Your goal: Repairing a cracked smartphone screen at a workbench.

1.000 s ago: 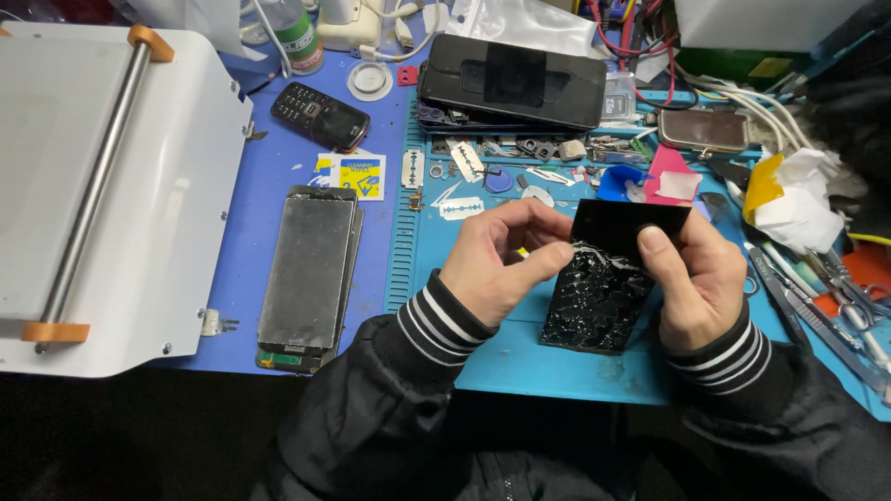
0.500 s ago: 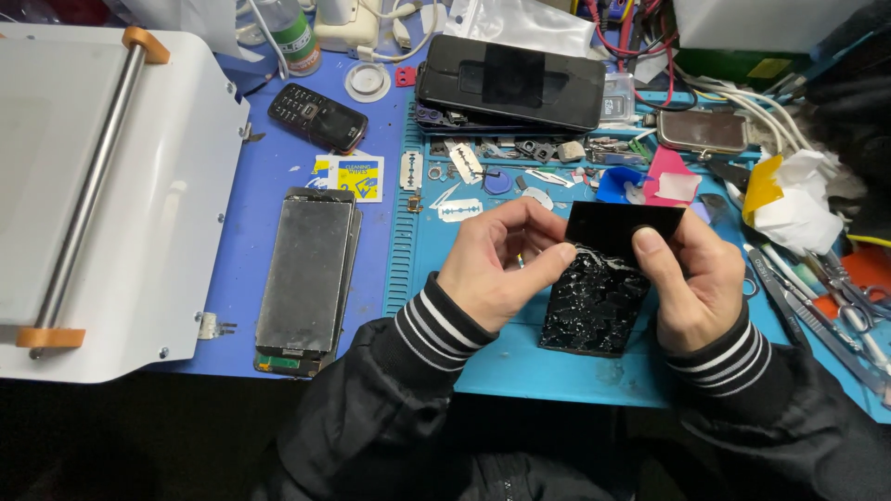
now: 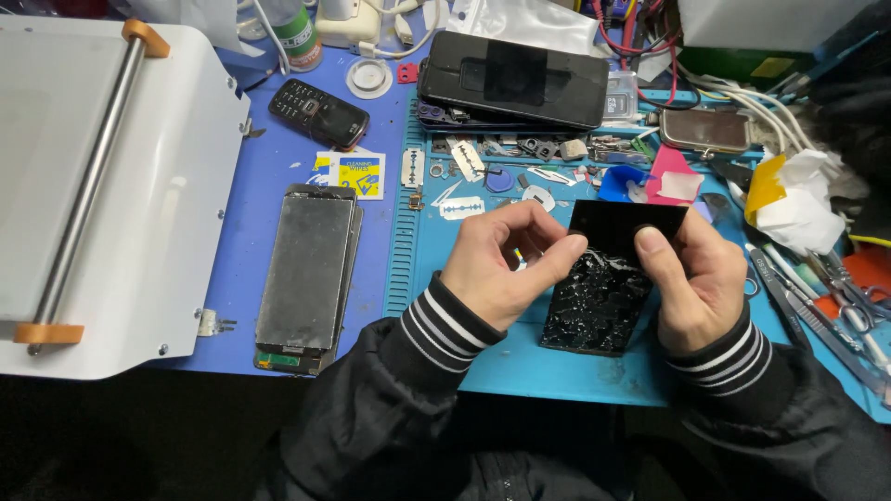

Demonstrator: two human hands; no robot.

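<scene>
Black, shattered phone screen sits near centre on the table, pinched by left hand and right hand; upper part cleared, cracked glass remaining below.

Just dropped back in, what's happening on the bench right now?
A person in a black jacket with striped cuffs holds a black rectangular panel with a cracked, shattered lower part over the teal work mat. The left hand pinches its left edge with thumb and forefinger; the right hand grips its right side, thumb on the smooth upper part. A grey phone screen assembly lies flat on the blue mat, beside a white machine with a metal roller bar.
</scene>
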